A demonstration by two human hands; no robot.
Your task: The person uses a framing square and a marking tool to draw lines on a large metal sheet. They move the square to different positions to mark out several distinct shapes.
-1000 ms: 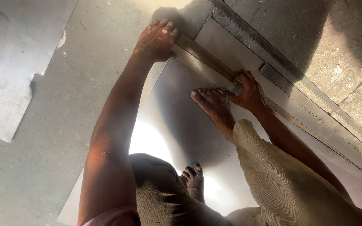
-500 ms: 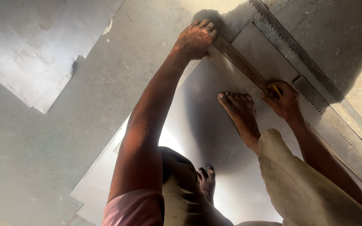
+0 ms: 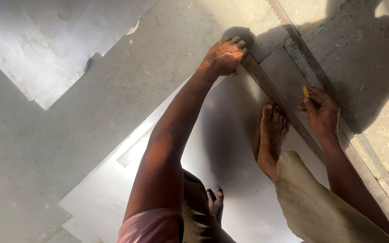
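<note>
I crouch barefoot on a shiny metal sheet [image 3: 230,144] lying on the concrete floor. A long metal straightedge [image 3: 275,96] lies across the sheet's far end. My left hand [image 3: 223,56] presses down on the straightedge's far end at the sheet's edge. My right hand [image 3: 323,110] hovers just right of the straightedge, pinching a small yellow marker [image 3: 305,92] between its fingers. My right foot [image 3: 271,132] has its toes against the straightedge. My left foot [image 3: 214,202] rests lower on the sheet.
Another metal sheet [image 3: 46,45] with a notched edge lies at the upper left. A toothed metal strip [image 3: 320,85] runs diagonally along the right side. Rough concrete floor [image 3: 68,148] surrounds the sheets.
The view has shifted, so hands and sheet sit more to the right and lower. My right hand lifted off the straightedge and now holds the yellow marker beside it. My left hand keeps pressing.
</note>
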